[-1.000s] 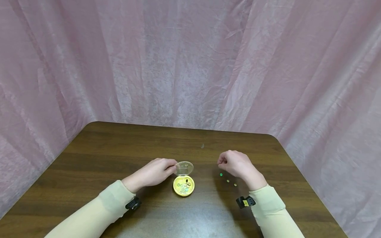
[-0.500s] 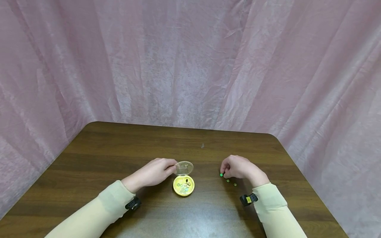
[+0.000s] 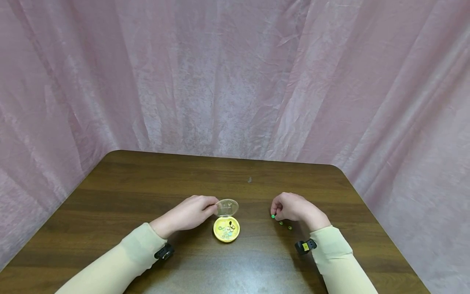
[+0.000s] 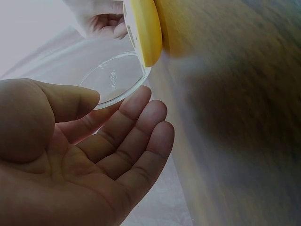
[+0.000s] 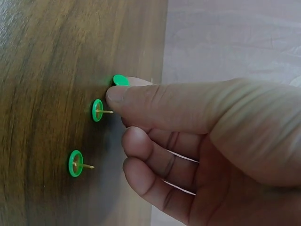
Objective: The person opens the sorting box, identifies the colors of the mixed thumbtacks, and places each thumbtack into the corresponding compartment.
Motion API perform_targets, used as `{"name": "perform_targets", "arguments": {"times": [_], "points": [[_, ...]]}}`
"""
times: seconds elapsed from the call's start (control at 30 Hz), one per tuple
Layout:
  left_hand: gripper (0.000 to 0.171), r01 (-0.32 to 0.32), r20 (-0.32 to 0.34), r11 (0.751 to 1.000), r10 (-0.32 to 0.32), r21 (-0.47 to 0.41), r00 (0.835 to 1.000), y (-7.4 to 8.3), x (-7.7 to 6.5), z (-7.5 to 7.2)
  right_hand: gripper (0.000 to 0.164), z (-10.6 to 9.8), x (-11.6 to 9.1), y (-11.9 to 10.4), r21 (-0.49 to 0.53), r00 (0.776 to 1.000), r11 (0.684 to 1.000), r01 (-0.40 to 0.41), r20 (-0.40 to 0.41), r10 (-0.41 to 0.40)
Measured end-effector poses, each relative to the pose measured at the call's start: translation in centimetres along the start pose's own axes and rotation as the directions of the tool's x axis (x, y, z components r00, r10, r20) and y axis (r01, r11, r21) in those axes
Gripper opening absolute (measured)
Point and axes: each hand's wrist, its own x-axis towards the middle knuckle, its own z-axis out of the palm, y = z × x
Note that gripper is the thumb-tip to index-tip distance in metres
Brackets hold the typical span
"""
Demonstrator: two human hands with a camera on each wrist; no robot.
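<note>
In the head view, my left hand (image 3: 189, 213) pinches the edge of a raised clear lid (image 3: 228, 207) between thumb and index finger. That lid is hinged to a round yellow case (image 3: 226, 241), which sits on the table with several small thumbtacks inside. The left wrist view shows the lid (image 4: 113, 77) against the thumb, the other fingers spread loosely below. To the right, my right hand (image 3: 293, 207) pinches a green thumbtack (image 5: 121, 80) at the tips of thumb and index finger, low over the table. Its pin is hidden by the thumb.
Two more green thumbtacks, one nearer (image 5: 97, 110) and one farther (image 5: 75, 163) from the right thumb, lie pin up on the wooden table (image 3: 165, 175). A pink curtain (image 3: 220, 81) hangs behind the table. A small pale mark (image 3: 249, 179) shows on the tabletop.
My right hand has come down and slightly right to the green thumbtack, and its fingertips have closed on it. The left hand, lid and case have stayed in place.
</note>
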Motion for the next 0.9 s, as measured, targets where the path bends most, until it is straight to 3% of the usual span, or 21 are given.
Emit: {"name": "perform_targets", "arguments": {"times": [0.9], "points": [[0.018,-0.010,-0.009,1.000,0.010,0.014,1.000,0.00,-0.06,0.01,0.011,0.83,0.68,-0.93,0.004,0.997,0.998,0.067,-0.030,-0.067]]}}
